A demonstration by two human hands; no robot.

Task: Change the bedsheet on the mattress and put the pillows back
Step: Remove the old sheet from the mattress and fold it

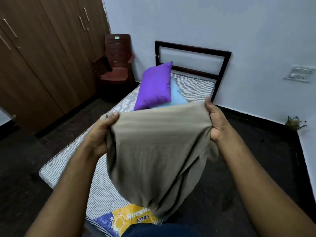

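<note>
1. Both hands are up in front of the person, each clamped on the top edge of a beige-grey striped cotton bedsheet (153,151). The left hand (100,134) has its fingers curled round one corner, thumb on top. The right hand (215,120) pinches the other corner, thumb pointing up.
2. Between the two grips the sheet's edge is pulled fairly taut. Below the hands the rest hangs down bunched, and its bottom end touches the foot of the bed.
3. Under the hanging sheet is a bare white mattress with thin grey stripes (71,161), nothing spread on it. There's a yellow and blue brand label (126,218) at the near end, right below the lowest fold.
4. Beyond the grips, up toward the head of the bed, a shiny purple pillow (155,86) leans tilted on a light blue pillow (176,94). The top edge of the sheet hides part of the blue one.
5. Further past those is a black metal headboard frame with a pale panel (193,59), against a light bluish wall (222,23).
6. Off to the left-hand side: a reddish-brown plastic chair (118,60) in the corner, next to brown wooden wardrobe doors with metal handles (42,53).
7. Out past the right hand there's a white switchboard (301,74) on the wall, and a dark floor (256,168) lower down.
</note>
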